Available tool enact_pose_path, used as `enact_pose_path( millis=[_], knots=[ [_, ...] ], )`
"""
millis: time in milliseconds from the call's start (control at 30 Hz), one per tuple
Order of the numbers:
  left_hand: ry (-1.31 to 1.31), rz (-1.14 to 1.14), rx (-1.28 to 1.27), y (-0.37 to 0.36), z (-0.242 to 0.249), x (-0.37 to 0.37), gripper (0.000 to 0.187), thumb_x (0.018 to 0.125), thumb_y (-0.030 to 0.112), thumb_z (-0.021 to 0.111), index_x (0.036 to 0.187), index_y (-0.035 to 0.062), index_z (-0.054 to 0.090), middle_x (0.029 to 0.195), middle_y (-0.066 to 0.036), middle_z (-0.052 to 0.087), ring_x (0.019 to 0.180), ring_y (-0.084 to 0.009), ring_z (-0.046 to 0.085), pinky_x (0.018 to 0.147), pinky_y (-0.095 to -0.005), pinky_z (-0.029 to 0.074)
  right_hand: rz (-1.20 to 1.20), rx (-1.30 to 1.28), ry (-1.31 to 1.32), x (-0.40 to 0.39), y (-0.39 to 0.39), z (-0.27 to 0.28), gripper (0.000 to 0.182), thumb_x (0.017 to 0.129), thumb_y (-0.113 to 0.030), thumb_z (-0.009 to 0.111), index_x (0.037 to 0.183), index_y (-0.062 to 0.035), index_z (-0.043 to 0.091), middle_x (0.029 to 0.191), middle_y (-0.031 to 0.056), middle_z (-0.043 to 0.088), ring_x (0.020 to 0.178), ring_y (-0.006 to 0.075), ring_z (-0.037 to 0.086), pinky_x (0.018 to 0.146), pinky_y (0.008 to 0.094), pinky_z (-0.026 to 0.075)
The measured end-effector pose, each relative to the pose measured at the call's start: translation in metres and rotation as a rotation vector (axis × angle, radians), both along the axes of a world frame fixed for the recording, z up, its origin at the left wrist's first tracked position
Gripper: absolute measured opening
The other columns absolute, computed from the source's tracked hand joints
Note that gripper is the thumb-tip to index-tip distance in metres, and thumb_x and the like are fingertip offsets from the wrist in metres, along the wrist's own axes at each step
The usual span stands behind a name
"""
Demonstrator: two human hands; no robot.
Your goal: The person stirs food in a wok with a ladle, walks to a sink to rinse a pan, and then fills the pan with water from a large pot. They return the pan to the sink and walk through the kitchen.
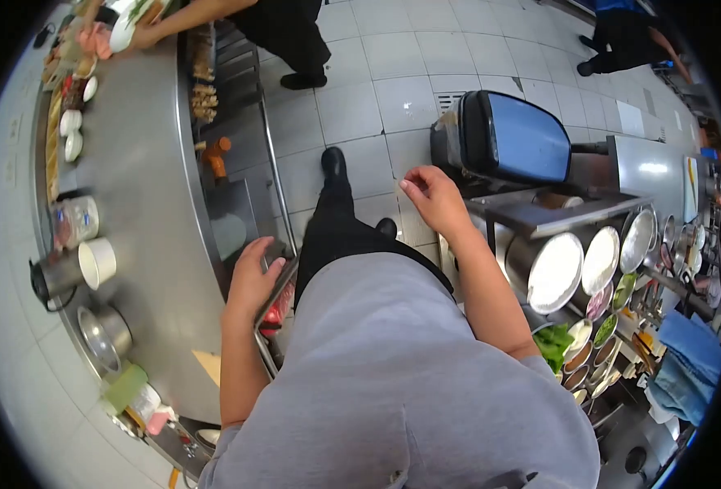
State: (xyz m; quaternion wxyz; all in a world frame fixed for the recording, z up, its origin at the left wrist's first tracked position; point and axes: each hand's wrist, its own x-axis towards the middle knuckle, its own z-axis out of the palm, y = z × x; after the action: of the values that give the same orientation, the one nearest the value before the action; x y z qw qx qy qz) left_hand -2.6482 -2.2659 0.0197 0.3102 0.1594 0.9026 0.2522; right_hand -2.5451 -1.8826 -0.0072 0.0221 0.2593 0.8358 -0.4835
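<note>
My left hand (253, 281) hangs beside the edge of the steel counter (155, 228), its fingers loosely bent and apart from the thumb, with nothing in it. Out in front of me on the other side, my right hand (436, 202) is held over the tiled floor, fingers loosely curled and the thumb a little away from them. No object shows in it. It is nearest to the bin with a blue lid (515, 137) and the corner of a steel shelf (556, 216).
On the counter's far side stand a white tub (98, 263), metal bowls (103, 336) and small white bowls (71, 122). Round containers of white food (554, 273) line the right station, near blue cloths (690, 359). One person (275, 33) works at the counter's end; another person (628, 37) stands far right.
</note>
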Motion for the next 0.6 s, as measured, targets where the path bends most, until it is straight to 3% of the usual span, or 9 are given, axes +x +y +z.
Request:
enact_pose_path(
  millis=[67, 133, 200, 267, 333, 367, 467, 600],
  knots=[
    [0.094, -0.086, 0.001, 0.023, -0.021, -0.045, 0.050, 0.090, 0.019, 0.074, 0.135, 0.0015, 0.061, 0.142, -0.019, 0.059, 0.128, -0.0361, 0.059, 0.109, -0.0414, 0.046, -0.032, 0.046, -0.027, -0.022, 0.031, -0.017, 0.027, 0.093, -0.027, 0.073, 0.103, -0.0022, 0.070, 0.102, 0.0169, 0.069, 0.096, 0.0333, 0.068, 0.085, 0.0419, 0.054],
    [0.098, -0.163, 0.007, 0.060, -0.025, -0.100, 0.049, 0.090, 0.020, 0.074, 0.133, 0.0021, 0.062, 0.142, -0.019, 0.059, 0.128, -0.0362, 0.058, 0.110, -0.0412, 0.045, 0.037, 0.320, -0.105, -0.034, 0.064, -0.029, 0.027, 0.091, -0.028, 0.074, 0.101, -0.0032, 0.069, 0.101, 0.0165, 0.069, 0.098, 0.0364, 0.067, 0.086, 0.0450, 0.053],
    [0.000, -0.222, 0.013, 0.100, -0.022, -0.156, 0.048, 0.090, 0.021, 0.074, 0.132, 0.0017, 0.062, 0.141, -0.019, 0.059, 0.129, -0.0364, 0.057, 0.110, -0.0407, 0.045, -0.011, 0.401, -0.199, -0.035, 0.089, -0.033, 0.027, 0.090, -0.029, 0.075, 0.100, -0.0039, 0.069, 0.100, 0.0165, 0.068, 0.099, 0.0382, 0.065, 0.087, 0.0470, 0.052],
    [0.003, -0.304, 0.027, 0.147, -0.011, -0.212, 0.048, 0.090, 0.022, 0.073, 0.132, 0.0019, 0.062, 0.141, -0.019, 0.059, 0.130, -0.0369, 0.056, 0.109, -0.0405, 0.045, -0.052, 0.393, -0.346, -0.035, 0.114, -0.030, 0.028, 0.090, -0.030, 0.075, 0.100, -0.0044, 0.069, 0.101, 0.0170, 0.068, 0.097, 0.0380, 0.066, 0.086, 0.0463, 0.053],
    [-0.035, -0.461, 0.042, 0.200, -0.005, -0.261, 0.049, 0.091, 0.020, 0.072, 0.135, 0.0018, 0.060, 0.142, -0.019, 0.058, 0.131, -0.0381, 0.055, 0.110, -0.0430, 0.045, -0.273, 0.256, -0.429, -0.042, 0.129, -0.032, 0.030, 0.089, -0.031, 0.075, 0.102, -0.0046, 0.069, 0.103, 0.0171, 0.068, 0.097, 0.0383, 0.066, 0.085, 0.0468, 0.053],
    [0.002, -0.532, 0.066, 0.228, -0.001, -0.282, 0.049, 0.091, 0.020, 0.072, 0.134, 0.0021, 0.061, 0.140, -0.019, 0.059, 0.129, -0.0381, 0.056, 0.109, -0.0431, 0.046, -0.306, 0.208, -0.381, -0.044, 0.135, -0.031, 0.030, 0.089, -0.032, 0.075, 0.101, -0.0047, 0.069, 0.103, 0.0182, 0.068, 0.097, 0.0389, 0.066, 0.084, 0.0479, 0.053],
    [-0.011, -0.677, 0.064, 0.313, 0.004, -0.334, 0.048, 0.090, 0.019, 0.072, 0.133, 0.0010, 0.061, 0.140, -0.020, 0.059, 0.129, -0.0386, 0.056, 0.109, -0.0429, 0.046, -0.346, 0.285, -0.504, -0.048, 0.145, -0.025, 0.030, 0.089, -0.032, 0.075, 0.098, -0.0044, 0.070, 0.104, 0.0206, 0.068, 0.100, 0.0399, 0.066, 0.085, 0.0488, 0.053],
    [0.000, -0.790, 0.241, 0.425, 0.005, -0.376, 0.047, 0.090, 0.020, 0.073, 0.130, -0.0019, 0.062, 0.137, -0.022, 0.060, 0.127, -0.0396, 0.057, 0.109, -0.0421, 0.045, -0.520, 0.122, -0.540, -0.045, 0.172, -0.039, 0.032, 0.089, -0.035, 0.075, 0.098, -0.0046, 0.070, 0.105, 0.0211, 0.069, 0.098, 0.0419, 0.066, 0.085, 0.0513, 0.053]
  ],
)
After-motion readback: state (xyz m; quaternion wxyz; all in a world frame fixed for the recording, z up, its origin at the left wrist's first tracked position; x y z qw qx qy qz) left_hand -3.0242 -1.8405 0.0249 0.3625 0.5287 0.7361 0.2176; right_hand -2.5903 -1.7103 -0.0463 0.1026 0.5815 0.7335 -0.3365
